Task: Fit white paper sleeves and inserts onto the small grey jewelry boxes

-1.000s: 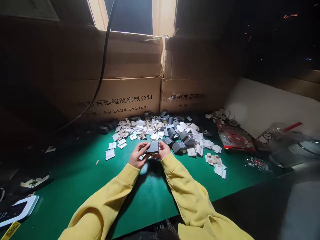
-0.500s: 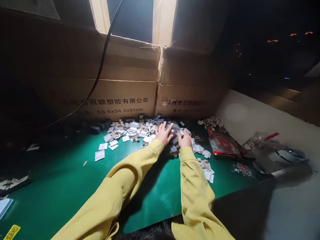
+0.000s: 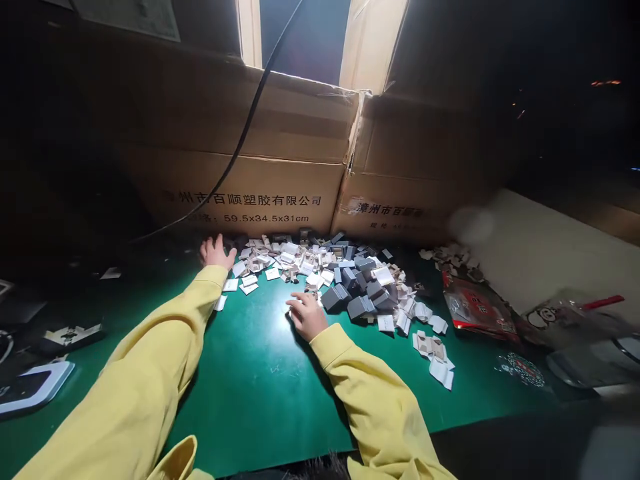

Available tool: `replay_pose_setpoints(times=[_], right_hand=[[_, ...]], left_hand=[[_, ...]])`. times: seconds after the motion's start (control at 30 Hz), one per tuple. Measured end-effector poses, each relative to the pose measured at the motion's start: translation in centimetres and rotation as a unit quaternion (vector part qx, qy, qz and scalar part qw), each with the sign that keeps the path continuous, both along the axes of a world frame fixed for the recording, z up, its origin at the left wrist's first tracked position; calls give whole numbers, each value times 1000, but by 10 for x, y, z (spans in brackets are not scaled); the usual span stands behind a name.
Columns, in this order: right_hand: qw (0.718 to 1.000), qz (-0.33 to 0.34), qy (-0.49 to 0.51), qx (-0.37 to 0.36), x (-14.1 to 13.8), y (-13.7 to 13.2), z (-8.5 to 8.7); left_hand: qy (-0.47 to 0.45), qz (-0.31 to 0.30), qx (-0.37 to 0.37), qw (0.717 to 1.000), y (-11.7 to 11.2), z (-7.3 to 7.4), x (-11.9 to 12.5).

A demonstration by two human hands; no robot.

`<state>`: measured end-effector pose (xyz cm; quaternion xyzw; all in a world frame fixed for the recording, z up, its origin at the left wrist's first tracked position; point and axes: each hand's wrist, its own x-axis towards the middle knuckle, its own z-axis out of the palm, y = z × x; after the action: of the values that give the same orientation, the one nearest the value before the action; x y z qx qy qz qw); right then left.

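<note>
Green table (image 3: pixel 250 413); left hand (image 3: pixel 217 254) shifted left beside white pieces (image 3: pixel 287 258), hold unclear; right hand (image 3: pixel 307 316), fingers spread.

The left arm (image 3: pixel 150 353) was stretched well forward and outward, the left hand (image 3: pixel 217 253) back upward, its thumb set apart from spread fingers that pointed ahead. The right arm (image 3: pixel 375 387) slanted inward on a shorter reach, the right hand (image 3: pixel 307 316) nearer the body, its fingers slightly bent, parted and directed leftward.

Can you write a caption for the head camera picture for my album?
Left hand and right hand near gray blocks and white pieces on a green table.
</note>
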<state>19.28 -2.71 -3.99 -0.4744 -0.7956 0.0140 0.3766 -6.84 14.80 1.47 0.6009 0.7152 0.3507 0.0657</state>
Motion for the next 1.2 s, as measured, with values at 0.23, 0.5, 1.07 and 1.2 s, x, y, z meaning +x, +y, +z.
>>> replay_pose_setpoints(times=[0.23,0.5,1.07,1.2], right_hand=[[993,31,-11,-110,-2,5,-4],[991,24,-3,-131,-4,3,-2],[981,138,-112,-74,-136,-9,14],[971,151,-171,-75,-149,-2,18]], left_hand=[[7,-18,4,1000,-23,-6,-9],[-41,-35,58,997,-39,1,-22],[-666,-154,149,714,-111,5,-21],[-696,-208,94,681,-137,-12,-29]])
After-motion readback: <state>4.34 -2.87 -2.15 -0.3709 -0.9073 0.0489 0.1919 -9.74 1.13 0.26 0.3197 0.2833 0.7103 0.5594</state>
